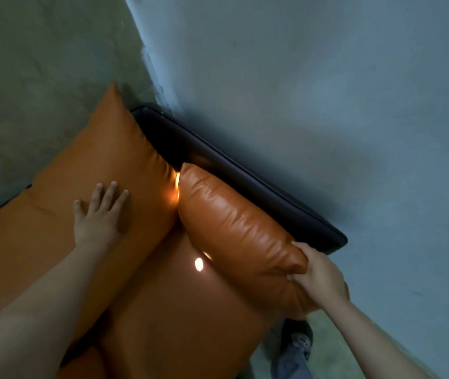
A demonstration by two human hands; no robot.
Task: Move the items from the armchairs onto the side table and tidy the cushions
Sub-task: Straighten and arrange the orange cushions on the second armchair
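On the armchair (179, 310) seat, two orange cushions are set against the dark back frame (245, 181), which is backed by a blue-grey wall (327, 77).

1. The matte cushion (108, 149), the larger of the two, is located at the left side of the seat. It is stood on edge, with its top corner raised above the back frame.
2. The glossy cushion (234, 222) is laid along the back edge of the seat, against the back frame. Its left end is in contact with the matte cushion.
3. The left hand (100, 217) is laid flat on the face of the matte cushion, near its lower half. The fingers are straight and spread; nothing is grasped.
4. The right hand (319, 277) is closed on the right-hand corner of the glossy cushion, near the right end of the back frame. The thumb is placed on top and the fingers are curled underneath; the leather is bunched at the grip.
5. A light spot (199, 264) is seen on the bare seat, just beside the lower edge of the glossy cushion and between the two hands.
6. A shoe (297, 335) is seen on the floor (327, 346), beside the right edge of the seat, under the right forearm.
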